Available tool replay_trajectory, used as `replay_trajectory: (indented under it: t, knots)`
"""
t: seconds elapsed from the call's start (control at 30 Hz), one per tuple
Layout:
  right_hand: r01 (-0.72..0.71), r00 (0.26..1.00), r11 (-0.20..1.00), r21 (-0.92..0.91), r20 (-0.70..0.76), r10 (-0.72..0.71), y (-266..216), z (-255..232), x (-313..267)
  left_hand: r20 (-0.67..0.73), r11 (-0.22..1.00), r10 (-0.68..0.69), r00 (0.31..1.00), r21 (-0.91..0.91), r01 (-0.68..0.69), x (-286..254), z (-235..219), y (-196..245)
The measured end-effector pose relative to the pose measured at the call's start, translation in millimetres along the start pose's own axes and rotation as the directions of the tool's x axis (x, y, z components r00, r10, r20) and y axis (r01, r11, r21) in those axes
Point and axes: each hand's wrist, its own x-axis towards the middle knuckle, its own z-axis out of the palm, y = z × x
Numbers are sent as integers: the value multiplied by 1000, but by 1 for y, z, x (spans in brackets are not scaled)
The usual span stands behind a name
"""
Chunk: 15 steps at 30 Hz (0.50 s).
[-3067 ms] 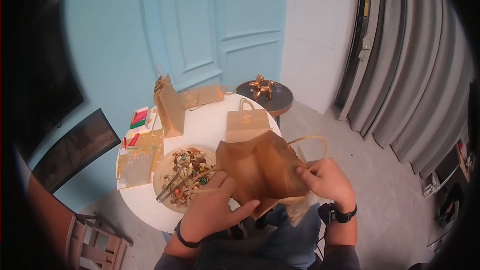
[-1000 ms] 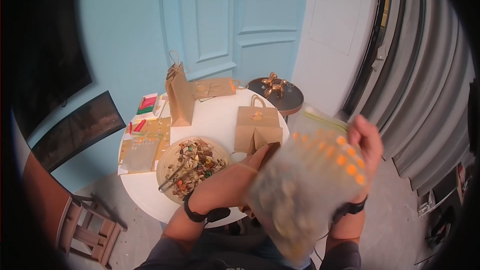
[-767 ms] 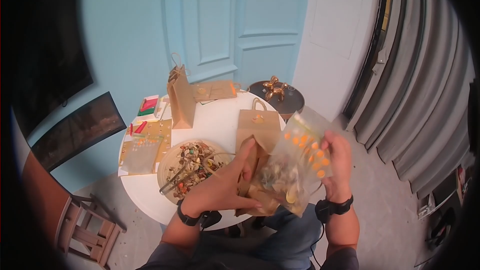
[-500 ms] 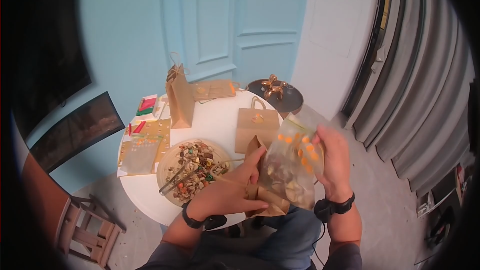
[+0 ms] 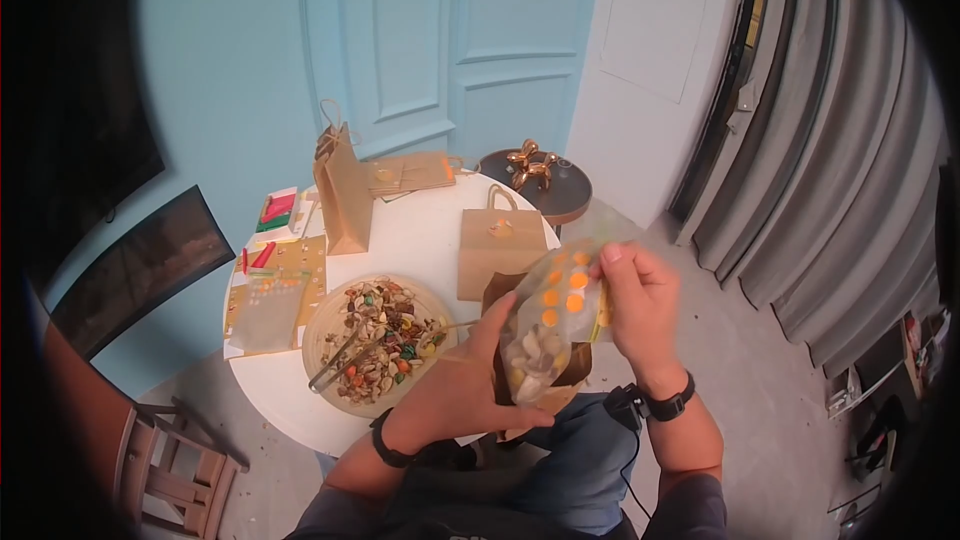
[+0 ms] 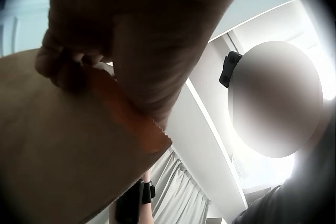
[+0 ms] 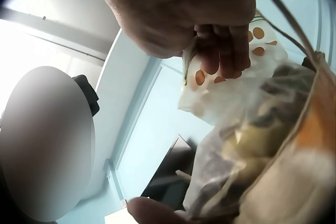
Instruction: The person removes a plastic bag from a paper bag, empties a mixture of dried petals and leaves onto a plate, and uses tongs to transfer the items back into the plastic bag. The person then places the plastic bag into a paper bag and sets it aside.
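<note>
My right hand pinches the top of a clear zip bag printed with orange dots. Pale and brown lumpy pieces fill its lower part, which sits at the mouth of a brown paper bag. That paper bag stands close in front of my body, its mouth spread wide. With thumb and fingers apart, my left hand holds it on the left side. In the left wrist view, fingers curl over the rim of the paper bag, by an orange patch. The right wrist view shows the zip bag beside the paper bag's edge.
A round tray of mixed small pieces bears metal tongs on the white table. Behind are a standing paper bag and a flat one. Another zip bag lies left. A side table stands beyond.
Earlier both hands held the paper bag. The right hand has since raised the filled zip bag on the right, then moved it left and down to the paper bag's mouth. The left hand stays on the paper bag.
</note>
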Motion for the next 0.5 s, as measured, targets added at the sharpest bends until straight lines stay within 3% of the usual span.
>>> replay_trajectory:
  t: [0.07,0.1,0.17,0.3,0.37,0.43,0.47,0.5]
  knots:
    - [-30,999,1000,-5,30,30,-5,-3,3,-21,987,9,1000,-161,-12,0,7,-17]
    - [-55,992,997,-51,113,60,-11,-6,6,-32,970,12,999,-241,-19,0,9,-22]
    - [-93,954,985,-146,271,131,-22,-14,9,36,954,-126,991,-268,131,-2,6,-20]
    - [-72,915,960,-270,365,172,-21,-30,9,70,939,-303,951,-146,310,0,-7,0]
    - [-97,883,940,-328,407,234,-22,-38,6,-63,992,-106,992,-78,101,0,2,-19]
    - [-183,846,906,-381,409,343,-30,-42,1,-117,996,-68,991,-71,60,-2,6,-25]
    - [-224,824,885,-407,406,396,-32,-44,-2,-105,987,-134,985,-107,123,-2,4,-17]
    - [-146,841,910,-389,434,321,-29,-46,-6,-91,973,-198,976,-141,184,-2,3,-12]
